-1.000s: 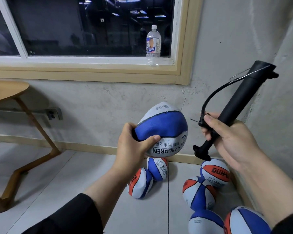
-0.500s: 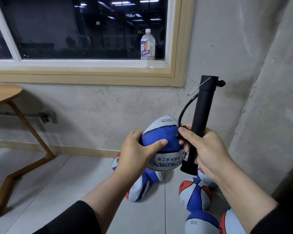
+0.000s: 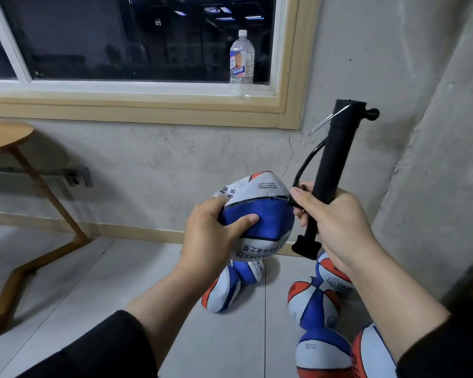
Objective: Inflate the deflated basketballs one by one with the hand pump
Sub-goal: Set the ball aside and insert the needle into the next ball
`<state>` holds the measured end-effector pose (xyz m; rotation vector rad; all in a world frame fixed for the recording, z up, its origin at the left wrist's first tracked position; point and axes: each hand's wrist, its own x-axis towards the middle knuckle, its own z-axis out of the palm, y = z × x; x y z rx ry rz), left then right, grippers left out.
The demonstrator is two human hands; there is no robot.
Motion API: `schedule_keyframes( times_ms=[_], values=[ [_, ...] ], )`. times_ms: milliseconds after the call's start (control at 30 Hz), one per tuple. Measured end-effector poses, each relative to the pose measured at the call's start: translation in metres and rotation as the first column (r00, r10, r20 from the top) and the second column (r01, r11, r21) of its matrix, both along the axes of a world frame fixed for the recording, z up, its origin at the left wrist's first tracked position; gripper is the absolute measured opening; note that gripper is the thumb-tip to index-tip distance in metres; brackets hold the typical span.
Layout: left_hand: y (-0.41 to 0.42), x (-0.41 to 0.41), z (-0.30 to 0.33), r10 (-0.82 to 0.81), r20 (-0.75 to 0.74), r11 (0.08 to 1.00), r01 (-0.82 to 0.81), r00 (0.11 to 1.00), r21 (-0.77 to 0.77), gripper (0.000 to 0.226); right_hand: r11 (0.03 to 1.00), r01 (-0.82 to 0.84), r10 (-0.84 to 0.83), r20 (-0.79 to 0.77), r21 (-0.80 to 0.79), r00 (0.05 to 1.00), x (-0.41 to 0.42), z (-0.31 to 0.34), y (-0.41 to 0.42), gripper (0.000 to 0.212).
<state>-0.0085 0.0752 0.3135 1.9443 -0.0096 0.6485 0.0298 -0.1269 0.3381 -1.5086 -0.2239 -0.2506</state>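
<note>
Our left hand (image 3: 210,236) is gripping the dented basketball (image 3: 260,214) in mid-air, thumb pressing its blue panel. Just right, our right hand (image 3: 336,222) is clutching the upright hand pump (image 3: 331,170), its needle touching the ball's right edge.

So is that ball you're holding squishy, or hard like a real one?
Probably squishy: the left hand dents the held basketball, and its top looks folded. It likely feels light and floppy. Its pebbled skin should grip well, not slip.
</note>
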Motion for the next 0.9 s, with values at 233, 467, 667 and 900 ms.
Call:
schedule_keyframes(
  times_ms=[233, 467, 667, 900],
  values=[
    [0.003, 0.004, -0.004, 0.008, 0.043, 0.999, -0.009, 0.999, 0.036, 0.055, 0.995, 0.025, -0.021, 0.043, -0.092, 0.999, -0.001, 0.002, -0.002, 0.014],
    [0.004, 0.004, -0.007, 0.015, 0.082, 0.992, -0.025, 0.997, 0.123, 0.051, 0.983, 0.080, -0.068, 0.073, -0.164, 0.995, 0.000, 0.002, -0.003, 0.015],
    [0.007, 0.009, -0.013, 0.040, 0.119, 0.971, -0.066, 0.992, 0.229, 0.056, 0.933, 0.169, -0.139, 0.115, -0.317, 0.984, -0.004, 0.005, -0.001, 0.019],
    [0.006, 0.012, -0.014, 0.090, 0.191, 0.930, -0.151, 0.977, 0.335, 0.056, 0.822, 0.328, -0.253, 0.216, -0.465, 0.943, -0.014, 0.011, 0.006, 0.031]
  ],
)
